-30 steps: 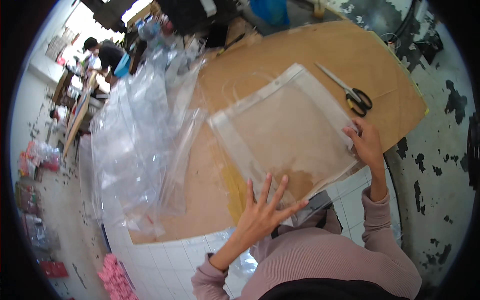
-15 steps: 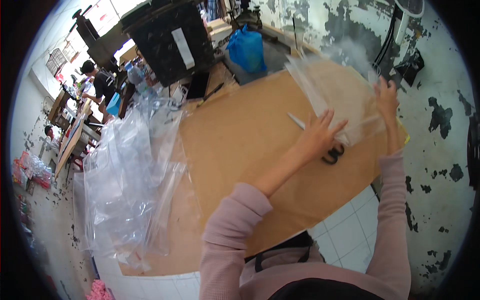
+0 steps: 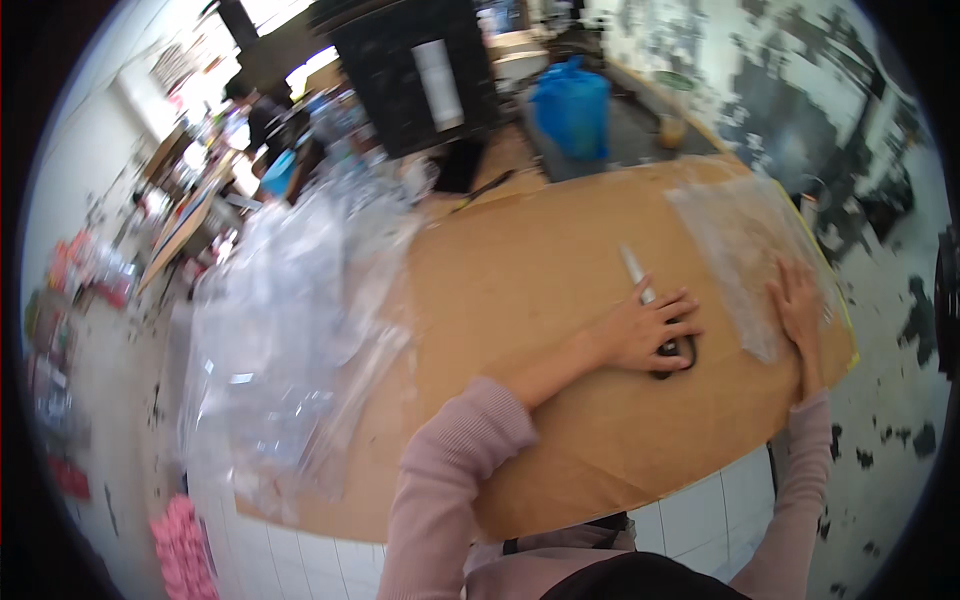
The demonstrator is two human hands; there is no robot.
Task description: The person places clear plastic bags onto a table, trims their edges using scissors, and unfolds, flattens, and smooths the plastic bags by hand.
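Note:
A pair of scissors [image 3: 634,264] with black handles lies on the brown board-covered table [image 3: 520,370], its pale blades pointing away from me. My left hand [image 3: 648,330] rests across the scissors with its fingers spread, hiding their middle. On the right, a clear plastic sheet or bag [image 3: 735,240] lies flat near the table's edge. Pressed onto its right part is my right hand [image 3: 797,300], fingers stretched out. A heap of clear plastic bags [image 3: 270,330] covers the table's left end, apart from both hands.
Along the far side stand a large black bin-like box [image 3: 405,75] and a blue plastic bag [image 3: 572,110]. A dark flat object [image 3: 460,165] lies by the box. Peeling wall borders the right. A person [image 3: 265,120] is at the far left; a pink bundle [image 3: 182,545] is below.
The plastic sheet, raised and billowing before, now lies flat under my right hand, which has come down onto it. My left hand has shifted off the sheet onto the scissors. The view has turned.

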